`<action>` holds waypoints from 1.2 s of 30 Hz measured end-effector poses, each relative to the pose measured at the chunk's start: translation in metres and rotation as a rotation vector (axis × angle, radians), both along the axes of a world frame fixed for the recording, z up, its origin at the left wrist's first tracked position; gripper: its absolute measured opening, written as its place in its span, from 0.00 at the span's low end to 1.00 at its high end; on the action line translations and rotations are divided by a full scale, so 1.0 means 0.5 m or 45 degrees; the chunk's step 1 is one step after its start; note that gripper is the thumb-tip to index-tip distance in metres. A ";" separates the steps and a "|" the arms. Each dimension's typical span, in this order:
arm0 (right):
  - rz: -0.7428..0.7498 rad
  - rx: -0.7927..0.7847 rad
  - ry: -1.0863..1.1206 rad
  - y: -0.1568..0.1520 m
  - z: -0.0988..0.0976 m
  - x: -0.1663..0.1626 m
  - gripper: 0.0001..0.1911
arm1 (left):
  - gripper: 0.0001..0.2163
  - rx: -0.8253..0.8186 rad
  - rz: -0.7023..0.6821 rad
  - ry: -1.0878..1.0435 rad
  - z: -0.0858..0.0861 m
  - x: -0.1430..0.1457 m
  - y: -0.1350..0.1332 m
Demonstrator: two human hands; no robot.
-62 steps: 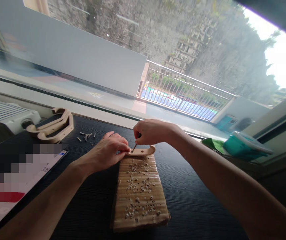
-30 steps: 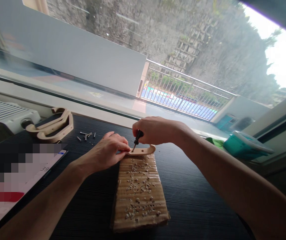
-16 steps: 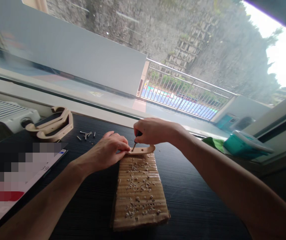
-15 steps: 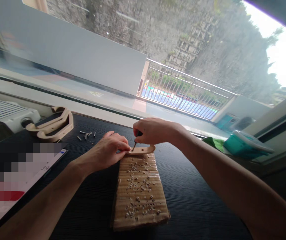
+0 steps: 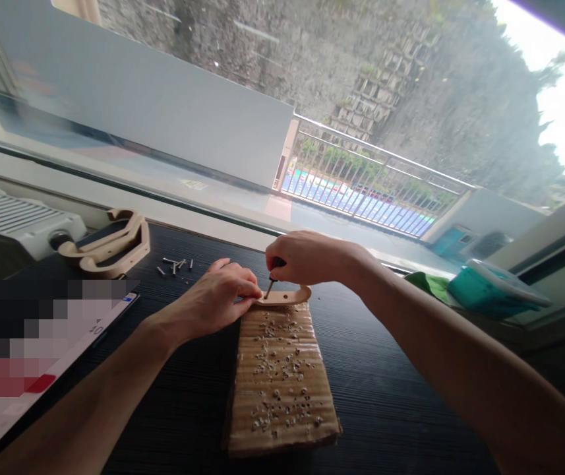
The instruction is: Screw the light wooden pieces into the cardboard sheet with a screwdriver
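Note:
My right hand (image 5: 296, 257) is closed round the dark handle of a screwdriver (image 5: 269, 286), its shaft slanting down to a hole in a light wooden hook (image 5: 289, 299). That hook lies across the far end of a corrugated cardboard block (image 5: 285, 389), which is pitted with many small holes. At the hook's left end my left hand (image 5: 227, 293) pinches it between thumb and fingers, holding it against the block. A second hole shows bare in the hook's middle. Whether a screw sits under the screwdriver tip cannot be made out.
Several loose screws (image 5: 176, 266) lie on the dark table (image 5: 386, 396) beyond my left hand. More wooden hooks (image 5: 114, 247) rest at the back left, near a white ribbed appliance (image 5: 20, 218). A tablet-like screen (image 5: 59, 376) lies left; a teal box (image 5: 494, 290) and green cloth (image 5: 428, 285) are right.
The whole view has shifted slightly, so everything sits a little further right. Both hands keep their hold on the hook and the screwdriver; I see no clear movement between them.

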State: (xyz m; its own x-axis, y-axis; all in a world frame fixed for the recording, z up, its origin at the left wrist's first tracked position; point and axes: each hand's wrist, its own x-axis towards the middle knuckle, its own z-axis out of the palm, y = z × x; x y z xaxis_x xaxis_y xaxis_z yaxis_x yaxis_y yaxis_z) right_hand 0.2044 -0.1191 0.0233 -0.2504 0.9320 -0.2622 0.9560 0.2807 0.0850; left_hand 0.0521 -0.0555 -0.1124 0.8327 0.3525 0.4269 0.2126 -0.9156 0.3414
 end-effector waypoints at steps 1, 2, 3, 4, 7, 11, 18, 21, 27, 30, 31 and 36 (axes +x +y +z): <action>-0.008 -0.002 0.005 0.000 -0.001 0.001 0.10 | 0.08 0.000 0.001 0.000 0.000 0.000 0.000; -0.019 -0.005 0.007 0.000 -0.002 0.002 0.10 | 0.08 -0.001 0.002 -0.001 0.000 0.000 0.000; -0.032 -0.005 0.007 -0.001 -0.002 0.002 0.11 | 0.08 -0.002 0.003 -0.002 0.000 0.000 0.000; -0.041 -0.004 0.005 -0.002 -0.001 0.003 0.11 | 0.08 -0.003 0.003 -0.004 0.000 0.000 0.001; -0.054 -0.006 -0.005 -0.006 0.004 0.003 0.12 | 0.09 -0.010 -0.001 -0.002 0.001 0.000 0.000; -0.096 -0.009 -0.031 -0.012 0.016 0.003 0.17 | 0.08 -0.013 0.000 0.021 0.005 0.000 -0.002; -0.031 0.017 0.001 -0.008 0.013 0.005 0.11 | 0.08 0.010 0.005 0.016 0.005 0.000 -0.002; -0.040 0.018 0.000 -0.005 0.007 0.005 0.11 | 0.08 0.017 0.004 0.007 0.002 -0.001 -0.001; -0.079 -0.003 0.011 -0.001 0.002 0.008 0.13 | 0.08 0.001 -0.005 -0.025 0.001 0.000 -0.001; -0.080 0.008 0.009 -0.003 0.007 0.009 0.14 | 0.08 -0.004 -0.002 0.008 0.003 0.000 -0.002; -0.085 0.007 0.012 -0.005 0.010 0.009 0.14 | 0.08 -0.009 -0.004 0.014 0.004 0.000 -0.002; -0.048 -0.018 0.068 -0.012 0.016 0.007 0.12 | 0.08 -0.012 -0.005 -0.022 0.004 -0.001 -0.003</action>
